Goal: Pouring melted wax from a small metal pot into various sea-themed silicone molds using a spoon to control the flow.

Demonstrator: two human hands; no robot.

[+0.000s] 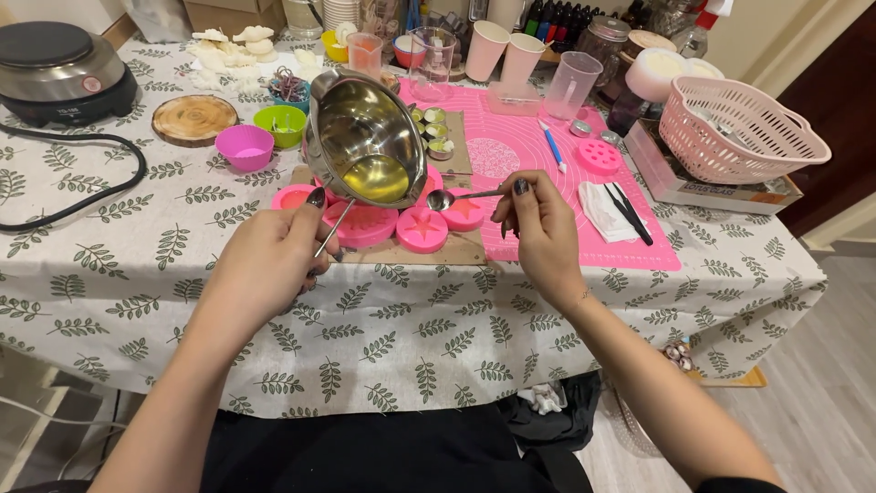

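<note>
Steel pot (365, 137) of yellow liquid sits tilted in your left hand (274, 256), gripped by its handle above the pink moulds (422, 228) near the table's front edge, while your right hand (538, 224) pinches a spoon (441, 199) at its lip, so pour slowly.

We see the scene evenly and brightly lit from above, with soft, short shadows under our hands on the leaf-print tablecloth (383, 319). The tilted steel pouring pot (365, 137) shows bright glare on its inner wall. The centre is sharp; the wide lens bends the table edges, and the far clutter looks slightly soft.
</note>
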